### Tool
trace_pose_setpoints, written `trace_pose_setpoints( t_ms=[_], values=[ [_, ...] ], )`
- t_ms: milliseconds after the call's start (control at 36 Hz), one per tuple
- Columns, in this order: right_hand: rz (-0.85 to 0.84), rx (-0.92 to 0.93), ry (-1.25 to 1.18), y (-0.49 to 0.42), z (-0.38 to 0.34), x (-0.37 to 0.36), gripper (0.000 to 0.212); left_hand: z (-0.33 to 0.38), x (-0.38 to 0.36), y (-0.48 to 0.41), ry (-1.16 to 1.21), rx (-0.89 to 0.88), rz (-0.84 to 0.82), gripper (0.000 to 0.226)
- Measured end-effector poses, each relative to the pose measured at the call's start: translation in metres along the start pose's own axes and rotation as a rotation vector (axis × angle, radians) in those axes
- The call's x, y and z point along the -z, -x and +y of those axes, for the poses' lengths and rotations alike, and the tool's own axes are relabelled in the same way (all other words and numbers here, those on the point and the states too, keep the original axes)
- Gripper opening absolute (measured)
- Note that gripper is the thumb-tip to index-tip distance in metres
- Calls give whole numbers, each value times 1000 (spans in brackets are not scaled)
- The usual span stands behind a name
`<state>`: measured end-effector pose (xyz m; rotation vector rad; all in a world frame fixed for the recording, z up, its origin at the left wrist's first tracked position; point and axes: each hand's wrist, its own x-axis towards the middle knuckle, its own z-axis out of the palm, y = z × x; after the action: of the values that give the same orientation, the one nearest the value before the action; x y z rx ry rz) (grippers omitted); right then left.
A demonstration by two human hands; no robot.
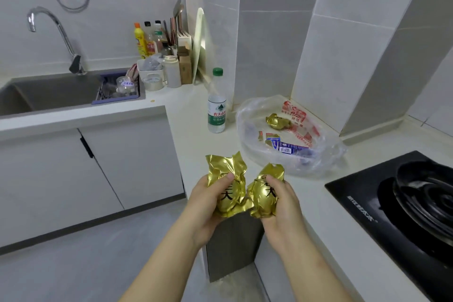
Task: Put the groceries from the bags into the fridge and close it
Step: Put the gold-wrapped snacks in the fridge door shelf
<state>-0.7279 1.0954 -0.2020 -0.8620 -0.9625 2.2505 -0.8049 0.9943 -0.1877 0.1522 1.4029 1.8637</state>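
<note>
Cooktop (355, 193) ran off the lower right edge, sink (54, 93) off the left. The left hand (204, 206) hid part of the print on the left gold packet (221, 169). The right hand (285, 211) did likewise on the right gold packet (263, 195), and the bluish stuff (305, 154) in the plastic bag (247, 115) was too hazy to tell.

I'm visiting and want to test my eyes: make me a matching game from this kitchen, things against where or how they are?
1 water bottle
2 plastic bag
3 tap
4 left hand

a curves over the sink
b grips a gold packet
c stands upright, green cap
d lies crumpled beside the black stove

Pairs: 1-c, 2-d, 3-a, 4-b
</note>
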Motion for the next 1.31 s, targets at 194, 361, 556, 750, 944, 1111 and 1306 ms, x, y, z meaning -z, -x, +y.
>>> trace_pose_setpoints(
  t_ms=[194, 361, 556, 750, 944, 1111, 1306],
  values=[
    [-154, 25, 139, 57, 11, 12, 10, -11, 9, 67, 31, -22, 42, 22],
    [-362, 62, 305, 100, 14, 8, 15, -20, 17, 133, 44, -149, 206, 18],
    [-679, -107, 384, 178, 30, 28, 16, -59, 23, 239, 76, -253, 428, 20],
    [-1001, -297, 454, 277, 61, 31, 15, -101, 36, 372, 99, -357, 684, 24],
    [-1262, -398, 527, 388, 100, 20, 14, -133, 52, 501, 200, -487, 973, 24],
    [-1427, -449, 550, 483, 127, 16, 26, -154, 66, 597, 255, -573, 1112, 23],
    [-1503, -512, 511, 595, 157, 17, 17, -175, 83, 709, 246, -629, 1202, 14]
  ],
)
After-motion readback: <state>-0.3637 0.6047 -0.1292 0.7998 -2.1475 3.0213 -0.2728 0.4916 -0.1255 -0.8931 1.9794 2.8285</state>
